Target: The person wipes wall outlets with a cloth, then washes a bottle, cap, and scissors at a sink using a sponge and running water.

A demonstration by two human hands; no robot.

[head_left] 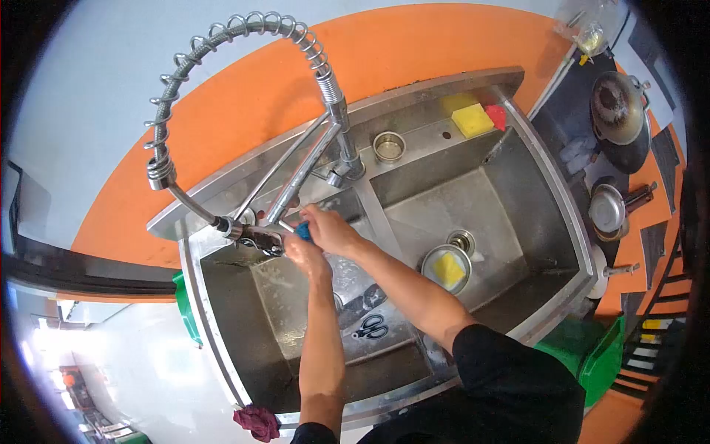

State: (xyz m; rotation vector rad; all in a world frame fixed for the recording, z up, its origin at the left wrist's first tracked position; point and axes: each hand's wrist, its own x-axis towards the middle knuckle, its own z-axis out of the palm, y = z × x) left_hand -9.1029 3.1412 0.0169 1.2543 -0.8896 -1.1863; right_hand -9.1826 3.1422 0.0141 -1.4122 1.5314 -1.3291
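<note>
Both my hands are together over the left sink basin (274, 307), just beside the black and chrome spray head (262, 240) of the tap. A small bunched blue cloth or scrubber (302, 231) shows between them, mostly covered by fingers. My right hand (333, 231) is closed on it from above. My left hand (307, 255) has curled fingers against its lower side, close to the spray head's end. Black-handled scissors (372, 326) lie below, on the floor of the left basin.
The right basin (510, 207) holds a round metal bowl (425, 270) with a yellow sponge piece (449, 270) inside, beside the drain (461, 240). On the back ledge are a small metal cup (389, 147), a yellow sponge (472, 120) and a red one (496, 117). A maroon cloth (257, 422) hangs at front left.
</note>
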